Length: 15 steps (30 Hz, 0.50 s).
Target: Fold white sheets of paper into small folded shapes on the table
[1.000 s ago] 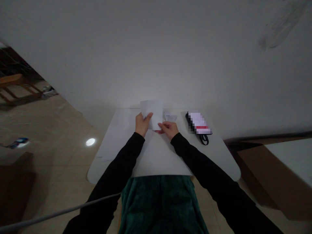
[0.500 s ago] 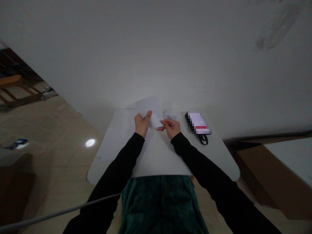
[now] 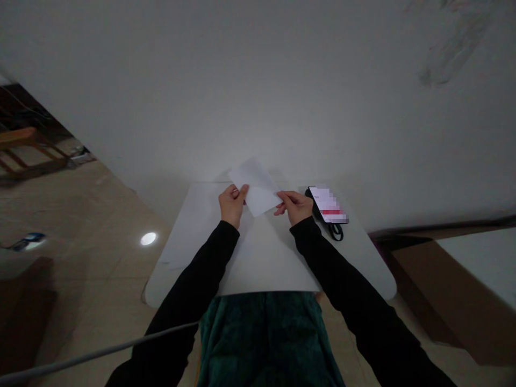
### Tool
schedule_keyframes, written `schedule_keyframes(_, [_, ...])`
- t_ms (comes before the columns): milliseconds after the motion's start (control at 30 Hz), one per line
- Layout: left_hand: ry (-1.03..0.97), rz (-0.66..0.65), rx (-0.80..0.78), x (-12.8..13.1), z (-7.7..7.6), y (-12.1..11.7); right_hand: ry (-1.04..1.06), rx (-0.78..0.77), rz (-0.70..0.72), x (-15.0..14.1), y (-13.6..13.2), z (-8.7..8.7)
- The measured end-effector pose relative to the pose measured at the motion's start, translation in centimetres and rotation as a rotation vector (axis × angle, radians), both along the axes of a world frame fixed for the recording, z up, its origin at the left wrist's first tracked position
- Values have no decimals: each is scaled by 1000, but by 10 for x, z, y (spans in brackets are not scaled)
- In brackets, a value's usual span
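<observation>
Left hand (image 3: 233,205) pinching thin white paper sheet (image 3: 256,188) at left edge, thumb on top; right hand (image 3: 295,208) narrow, fingertips (image 3: 280,205) pinching its right corner. Sheet flat, rectangular, tilted, over far edge of smooth white rounded desk (image 3: 266,263). Just right: glossy phone (image 3: 327,205), screen pixelated, looped black cable (image 3: 335,232) beside it.

Two hands show, one left hand (image 3: 233,205) and one right hand (image 3: 295,207), with one sheet of paper (image 3: 256,188) between them above one table (image 3: 266,263). The table carries one phone (image 3: 327,205) and one black cord loop (image 3: 336,232). There is one wooden chair (image 3: 24,145) at upper left and one grey cable (image 3: 100,349) at lower left.
</observation>
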<state>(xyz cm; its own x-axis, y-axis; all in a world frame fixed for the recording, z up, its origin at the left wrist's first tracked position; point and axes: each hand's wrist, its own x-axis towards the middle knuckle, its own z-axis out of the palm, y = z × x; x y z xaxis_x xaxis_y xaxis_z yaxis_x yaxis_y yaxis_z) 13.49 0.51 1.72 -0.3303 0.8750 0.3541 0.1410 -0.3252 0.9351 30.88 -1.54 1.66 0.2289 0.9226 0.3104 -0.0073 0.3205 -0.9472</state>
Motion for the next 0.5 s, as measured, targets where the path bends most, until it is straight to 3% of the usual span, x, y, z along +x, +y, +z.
schedule_keyframes(133, [317,308,447,-11,7,-12,-516,269,-87,12,1,-2])
schedule_keyframes(200, [632,191,614,-11,7,-19,-848,466,-126,13,0,-2])
schedule_keyframes(267, [923,-43,622,-8,6,-23,-1078,654,-176,12,-1,-1])
schedule_keyframes(300, [1002,-97,605,-6,5,-24,-1139,725,-216,11,-2,0])
schedule_keyframes(400, [1038,-84,571,-4,4,-22,-1165,800,-374,10,-3,3])
schedule_keyframes(500, [1039,-78,562,-6,4,-21,-1099,726,-498,7,-6,4])
